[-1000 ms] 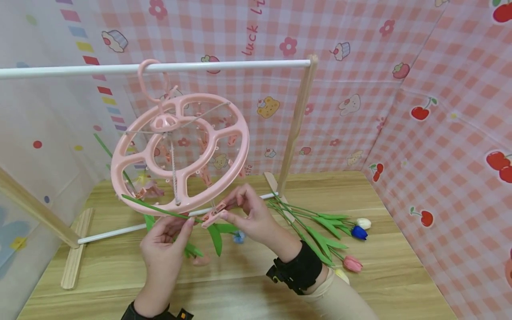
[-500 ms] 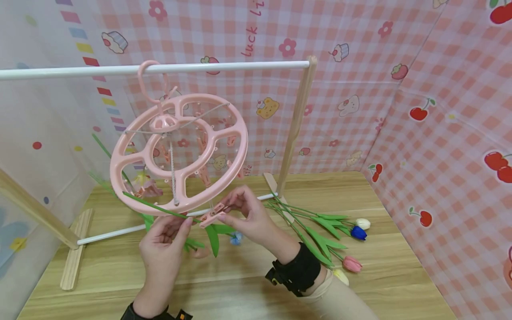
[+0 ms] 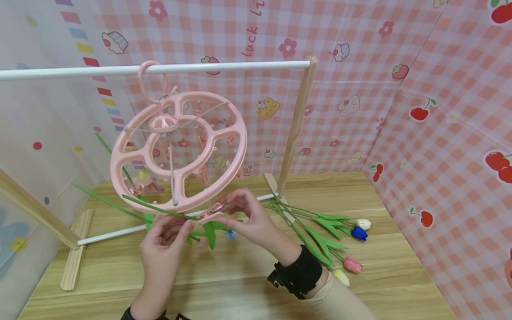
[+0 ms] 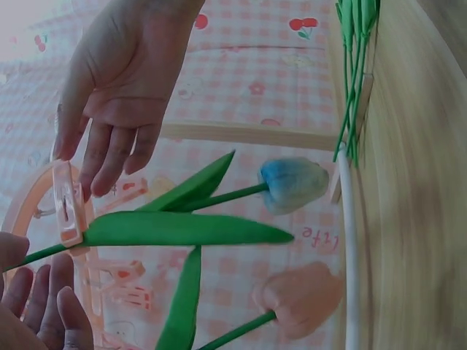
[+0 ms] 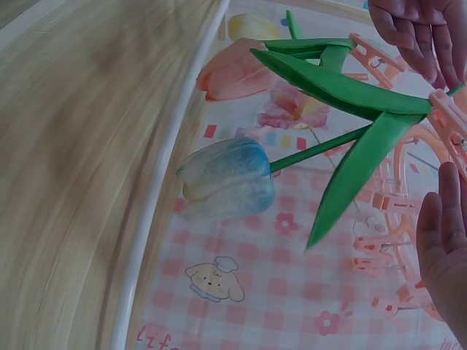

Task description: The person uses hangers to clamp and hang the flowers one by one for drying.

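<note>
Centre of the head view: right hand (image 3: 248,220) pinches a pink clothespin (image 3: 210,212) hanging from the round clip hanger (image 3: 180,151), while left hand (image 3: 166,242) grips the blue tulip's stem (image 3: 160,209), its long axis running leftward from the clip.

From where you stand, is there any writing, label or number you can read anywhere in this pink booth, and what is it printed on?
"luck li", cut off by the frame's top edge: red slanted letters on the pink checked backdrop, head view.
"Life": small red letters on that backdrop low down, right wrist view; it shows rotated as "ife" in the left wrist view.
No writing can be seen on the pink clip hanger or the black wrist strap.
</note>
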### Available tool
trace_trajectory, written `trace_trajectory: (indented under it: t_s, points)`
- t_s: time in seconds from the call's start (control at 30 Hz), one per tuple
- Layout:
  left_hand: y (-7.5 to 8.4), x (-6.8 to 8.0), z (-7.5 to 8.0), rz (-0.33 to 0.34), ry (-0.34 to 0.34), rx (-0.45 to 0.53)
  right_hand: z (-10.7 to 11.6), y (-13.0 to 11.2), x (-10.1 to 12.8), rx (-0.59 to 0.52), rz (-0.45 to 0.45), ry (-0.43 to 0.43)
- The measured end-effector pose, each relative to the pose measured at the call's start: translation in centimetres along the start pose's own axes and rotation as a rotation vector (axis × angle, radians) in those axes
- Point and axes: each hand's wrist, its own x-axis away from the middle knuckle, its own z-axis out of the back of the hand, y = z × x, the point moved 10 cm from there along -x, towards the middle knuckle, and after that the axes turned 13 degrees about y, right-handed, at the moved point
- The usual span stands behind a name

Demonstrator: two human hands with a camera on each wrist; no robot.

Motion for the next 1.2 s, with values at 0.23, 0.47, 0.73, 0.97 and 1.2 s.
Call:
trace_trajectory:
  t_s: [0.23,0.47,0.73,0.97,1.2]
  points:
    - [-0.8,0.0,1.5,0.113,0.048,-0.1,0.7,0.8,0.5,0.009,0.021,0.003]
    - [-1.1,0.0,2.2,0.135,0.077,-0.085,1.6,1.6,0.7,0.004,0.002,0.035]
    - [-0.9,-0.6,3.7,0.1,0.082,-0.069,2.9,2.2,1.0,0.024,-0.032,0.082]
    - [-0.2,-2.7,7.1,0.072,0.185,-0.023,5.1,2.9,2.0,0.065,-0.093,0.121]
    - [1.1,-5.4,12.3,0.002,0.37,-0.055,9.0,4.7,3.7,0.24,-0.211,0.193]
